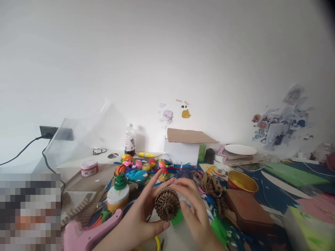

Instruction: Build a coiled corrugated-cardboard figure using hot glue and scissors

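A ball-like coil of brown corrugated cardboard (166, 204) is held between my two hands, low in the middle of the head view. My left hand (143, 212) curves around its left side, thumb below and fingers above, the index finger pointing up. From the right, my right hand (193, 202) grips it with bent fingers and thumb. A green paper piece (178, 218) shows just behind the coil. Left of my hands, a green coiled paper cone (120, 181) rests on a white-lidded jar (117, 197). A pink glue gun (91, 232) lies near my left forearm.
Colourful coiled paper figures (133, 170) sit beyond my hands, before a white box (180, 151) with a cardboard flap. A drink bottle (129, 139) stands by the wall. To the right are crumpled brown paper (211, 184), a gold-lined tin (243, 182) and a brown box (247, 212).
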`<state>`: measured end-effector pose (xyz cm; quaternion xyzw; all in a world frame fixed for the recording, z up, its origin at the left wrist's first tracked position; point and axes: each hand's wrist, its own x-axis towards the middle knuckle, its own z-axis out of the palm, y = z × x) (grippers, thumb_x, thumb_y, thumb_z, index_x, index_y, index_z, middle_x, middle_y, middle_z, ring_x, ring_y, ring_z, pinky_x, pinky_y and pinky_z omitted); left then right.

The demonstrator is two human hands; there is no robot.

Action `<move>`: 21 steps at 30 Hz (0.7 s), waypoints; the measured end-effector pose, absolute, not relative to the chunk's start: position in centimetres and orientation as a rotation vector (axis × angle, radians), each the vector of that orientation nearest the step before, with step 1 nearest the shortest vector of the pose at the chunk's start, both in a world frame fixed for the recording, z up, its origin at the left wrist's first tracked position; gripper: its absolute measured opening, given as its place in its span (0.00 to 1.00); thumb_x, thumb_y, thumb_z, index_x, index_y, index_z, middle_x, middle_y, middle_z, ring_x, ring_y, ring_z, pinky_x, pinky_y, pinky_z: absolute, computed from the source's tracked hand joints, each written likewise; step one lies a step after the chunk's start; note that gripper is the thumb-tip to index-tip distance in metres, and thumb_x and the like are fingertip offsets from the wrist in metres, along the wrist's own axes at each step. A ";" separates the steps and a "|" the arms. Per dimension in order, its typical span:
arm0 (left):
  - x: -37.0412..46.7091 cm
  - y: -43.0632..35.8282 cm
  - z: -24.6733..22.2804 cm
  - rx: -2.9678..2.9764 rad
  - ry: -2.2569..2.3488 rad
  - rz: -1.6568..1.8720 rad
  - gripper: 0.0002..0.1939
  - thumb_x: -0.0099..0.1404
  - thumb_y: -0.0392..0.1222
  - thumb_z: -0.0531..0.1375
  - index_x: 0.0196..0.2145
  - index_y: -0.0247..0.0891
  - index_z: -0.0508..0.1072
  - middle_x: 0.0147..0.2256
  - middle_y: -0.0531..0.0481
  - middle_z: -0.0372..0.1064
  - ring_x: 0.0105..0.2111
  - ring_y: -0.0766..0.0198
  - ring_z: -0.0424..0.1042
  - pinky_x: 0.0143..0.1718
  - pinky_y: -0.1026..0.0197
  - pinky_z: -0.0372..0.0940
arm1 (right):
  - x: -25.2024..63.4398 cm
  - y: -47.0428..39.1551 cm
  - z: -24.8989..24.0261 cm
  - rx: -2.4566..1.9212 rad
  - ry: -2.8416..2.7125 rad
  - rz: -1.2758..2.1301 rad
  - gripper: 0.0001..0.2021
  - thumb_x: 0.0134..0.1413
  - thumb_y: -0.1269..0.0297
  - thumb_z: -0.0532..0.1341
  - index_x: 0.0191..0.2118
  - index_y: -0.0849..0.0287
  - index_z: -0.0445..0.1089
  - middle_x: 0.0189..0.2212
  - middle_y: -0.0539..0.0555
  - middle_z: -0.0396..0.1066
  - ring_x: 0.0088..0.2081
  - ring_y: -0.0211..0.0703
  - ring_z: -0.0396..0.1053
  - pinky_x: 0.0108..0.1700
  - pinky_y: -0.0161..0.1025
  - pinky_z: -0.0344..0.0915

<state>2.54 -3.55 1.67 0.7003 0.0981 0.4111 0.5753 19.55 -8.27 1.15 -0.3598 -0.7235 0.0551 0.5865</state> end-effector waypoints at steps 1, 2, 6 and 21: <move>2.6 -3.5 1.6 1.601 0.189 0.960 0.44 0.54 0.37 0.65 0.61 0.52 0.45 0.59 0.40 0.56 0.57 0.53 0.58 0.54 0.50 0.57 | 19.5 -8.3 1.2 -0.842 -1.677 0.146 0.14 0.62 0.59 0.49 0.50 0.50 0.65 0.47 0.57 0.63 0.51 0.49 0.62 0.51 0.46 0.61; 2.7 -3.4 1.6 1.566 0.146 0.970 0.41 0.53 0.39 0.66 0.58 0.52 0.50 0.58 0.40 0.57 0.55 0.52 0.61 0.52 0.51 0.59 | 19.5 -8.3 1.1 -0.846 -1.668 0.170 0.14 0.62 0.58 0.49 0.49 0.50 0.66 0.47 0.57 0.62 0.51 0.50 0.61 0.51 0.46 0.61; 2.8 -3.2 1.9 1.485 0.094 1.050 0.24 0.50 0.46 0.68 0.45 0.47 0.66 0.54 0.43 0.64 0.51 0.52 0.66 0.47 0.55 0.62 | 19.4 -8.1 0.9 -0.838 -1.597 0.311 0.13 0.59 0.54 0.52 0.45 0.53 0.65 0.46 0.58 0.61 0.50 0.52 0.61 0.51 0.48 0.61; 3.1 -3.0 1.3 1.474 0.378 1.046 0.26 0.55 0.61 0.59 0.46 0.42 0.69 0.31 0.49 0.68 0.30 0.62 0.68 0.33 0.61 0.65 | 18.8 -6.9 0.0 -0.932 -1.547 0.480 0.23 0.51 0.41 0.55 0.24 0.59 0.65 0.20 0.48 0.61 0.24 0.37 0.59 0.26 0.34 0.58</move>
